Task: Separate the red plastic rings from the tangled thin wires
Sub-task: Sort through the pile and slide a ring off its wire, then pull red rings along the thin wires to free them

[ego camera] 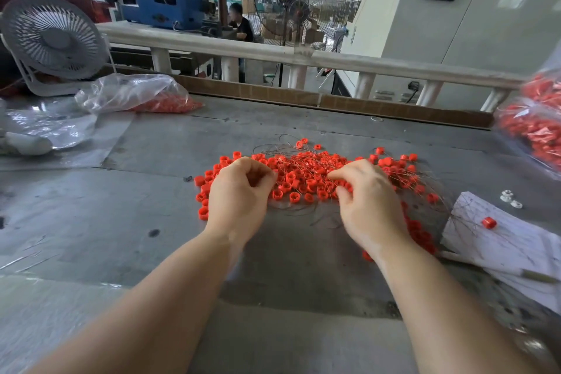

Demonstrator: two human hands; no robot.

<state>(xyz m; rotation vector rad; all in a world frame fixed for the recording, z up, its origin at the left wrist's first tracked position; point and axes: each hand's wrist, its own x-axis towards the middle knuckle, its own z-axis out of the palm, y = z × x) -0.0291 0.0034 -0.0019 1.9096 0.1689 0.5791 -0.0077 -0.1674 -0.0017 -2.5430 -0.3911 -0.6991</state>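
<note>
Your left hand [239, 191] and right hand [368, 200], fingers curled, picked into the red plastic rings [303, 179] tangled with thin wires [282, 146] at mid-bench [151, 222]; exact grasp unclear.

I saw the red plastic rings [303, 179] heaped at the frame's centre on the grey table — small, short cylinders — with the thin wires [283, 146] tangled through and over them.

Both bare forearms reach forward, hands low and side by side.
The left hand [239, 191] has its fingers curled under; the right hand [368, 194] pinches with bent fingers [341, 174].
</note>
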